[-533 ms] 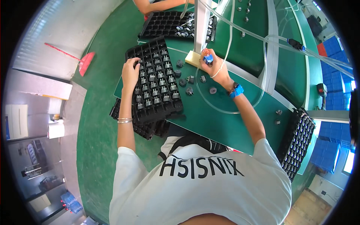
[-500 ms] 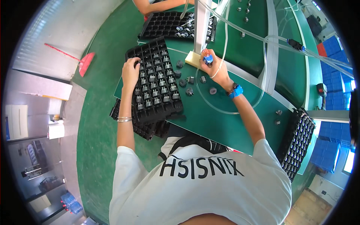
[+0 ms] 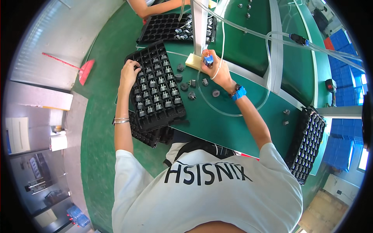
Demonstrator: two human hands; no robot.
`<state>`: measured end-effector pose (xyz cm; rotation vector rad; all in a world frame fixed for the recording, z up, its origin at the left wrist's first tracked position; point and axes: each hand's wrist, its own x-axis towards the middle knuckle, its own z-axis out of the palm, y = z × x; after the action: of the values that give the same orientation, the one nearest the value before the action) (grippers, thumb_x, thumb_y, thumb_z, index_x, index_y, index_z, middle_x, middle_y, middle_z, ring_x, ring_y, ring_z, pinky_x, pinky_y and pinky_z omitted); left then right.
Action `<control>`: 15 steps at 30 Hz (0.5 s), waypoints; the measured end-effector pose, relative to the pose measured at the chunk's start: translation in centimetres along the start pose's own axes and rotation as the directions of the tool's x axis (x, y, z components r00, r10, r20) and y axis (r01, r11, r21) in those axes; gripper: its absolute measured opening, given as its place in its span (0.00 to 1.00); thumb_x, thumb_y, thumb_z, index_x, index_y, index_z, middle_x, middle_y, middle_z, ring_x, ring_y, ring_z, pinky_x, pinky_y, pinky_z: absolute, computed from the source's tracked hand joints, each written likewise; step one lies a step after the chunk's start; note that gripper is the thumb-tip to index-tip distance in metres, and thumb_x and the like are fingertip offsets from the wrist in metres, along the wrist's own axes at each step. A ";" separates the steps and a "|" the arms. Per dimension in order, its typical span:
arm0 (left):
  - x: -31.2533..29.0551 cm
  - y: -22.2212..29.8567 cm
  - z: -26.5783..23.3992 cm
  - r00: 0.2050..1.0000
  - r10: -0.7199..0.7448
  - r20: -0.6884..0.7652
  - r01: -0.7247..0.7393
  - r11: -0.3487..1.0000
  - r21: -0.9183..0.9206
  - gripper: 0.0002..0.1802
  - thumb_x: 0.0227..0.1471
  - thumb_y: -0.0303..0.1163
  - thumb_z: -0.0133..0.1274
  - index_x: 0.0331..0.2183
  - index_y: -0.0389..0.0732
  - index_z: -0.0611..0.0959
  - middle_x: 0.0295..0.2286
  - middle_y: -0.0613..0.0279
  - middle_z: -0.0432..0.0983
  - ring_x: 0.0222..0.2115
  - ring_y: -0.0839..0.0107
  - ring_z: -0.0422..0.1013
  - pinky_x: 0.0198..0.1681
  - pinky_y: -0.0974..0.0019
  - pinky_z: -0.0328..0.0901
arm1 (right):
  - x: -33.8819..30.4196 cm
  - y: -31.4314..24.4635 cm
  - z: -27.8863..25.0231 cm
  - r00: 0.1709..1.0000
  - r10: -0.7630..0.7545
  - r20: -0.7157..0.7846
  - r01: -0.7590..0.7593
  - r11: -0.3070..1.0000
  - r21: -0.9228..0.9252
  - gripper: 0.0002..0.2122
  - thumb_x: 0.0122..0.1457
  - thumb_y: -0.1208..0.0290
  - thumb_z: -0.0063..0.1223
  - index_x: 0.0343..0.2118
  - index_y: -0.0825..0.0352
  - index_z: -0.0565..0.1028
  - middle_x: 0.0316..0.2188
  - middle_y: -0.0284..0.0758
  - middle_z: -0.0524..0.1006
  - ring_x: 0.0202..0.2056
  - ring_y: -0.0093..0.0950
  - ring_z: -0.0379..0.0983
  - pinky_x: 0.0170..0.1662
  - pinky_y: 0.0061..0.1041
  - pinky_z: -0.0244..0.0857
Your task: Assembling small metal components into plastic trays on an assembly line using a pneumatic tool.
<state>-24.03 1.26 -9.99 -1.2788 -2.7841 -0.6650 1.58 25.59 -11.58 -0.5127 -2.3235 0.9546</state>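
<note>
My left hand [image 3: 128, 75] is at the left edge of a black compartment tray [image 3: 176, 114], its bent fingers closed over the rim near the upper rows. Many of the tray's pockets hold dark grey plug-like parts [image 3: 158, 97] with metal pins pointing up. My right hand [image 3: 218, 73] is wrapped round a small blue and orange tool [image 3: 208, 60], beside a white post. A thin white tube runs along that hand. Several loose plug parts [image 3: 192, 95] lie on the green table between the tray and my right hand.
A pale yellow block [image 3: 193, 62] sits at the foot of the white post [image 3: 199, 27]. Clear hoses [image 3: 268, 54] loop over the table. Another filled tray [image 3: 307, 145] leans at the right edge. A person's arm [image 3: 167, 7] reaches beside the far tray [image 3: 161, 29].
The whole view has shifted slightly, moving tray and hands left in the picture. My left hand stays at the tray's edge and my right hand keeps the tool.
</note>
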 end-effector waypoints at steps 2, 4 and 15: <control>-0.3 -0.5 0.1 1.000 0.023 -0.007 -0.023 0.999 0.025 0.11 0.42 0.25 0.57 0.33 0.36 0.78 0.31 0.55 0.71 0.33 0.58 0.71 0.37 0.61 0.66 | -0.1 -0.7 -0.4 0.999 0.014 0.028 -0.014 1.000 0.000 0.18 0.49 0.67 0.57 0.40 0.64 0.63 0.25 0.47 0.74 0.27 0.49 0.71 0.28 0.40 0.65; -0.3 -1.1 -0.1 0.998 0.027 -0.058 -0.029 0.999 -0.035 0.10 0.46 0.26 0.54 0.35 0.37 0.77 0.33 0.56 0.72 0.32 0.62 0.72 0.37 0.65 0.66 | -0.1 -0.7 -0.7 0.998 0.029 0.054 -0.029 1.000 -0.004 0.21 0.48 0.67 0.59 0.42 0.64 0.63 0.27 0.47 0.74 0.28 0.49 0.72 0.29 0.40 0.65; -7.3 10.0 -2.9 0.987 0.019 0.157 0.152 0.168 -0.974 0.11 0.53 0.28 0.48 0.40 0.40 0.70 0.36 0.62 0.70 0.39 0.73 0.68 0.43 0.71 0.63 | 0.3 0.0 -0.2 0.998 0.055 0.027 -0.057 0.997 0.054 0.20 0.48 0.68 0.59 0.42 0.66 0.64 0.34 0.42 0.72 0.35 0.39 0.72 0.38 0.32 0.66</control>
<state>-12.38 0.61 -4.93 -1.1619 -2.2496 -2.8477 1.44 25.87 -11.40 -0.5486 -2.3095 1.0540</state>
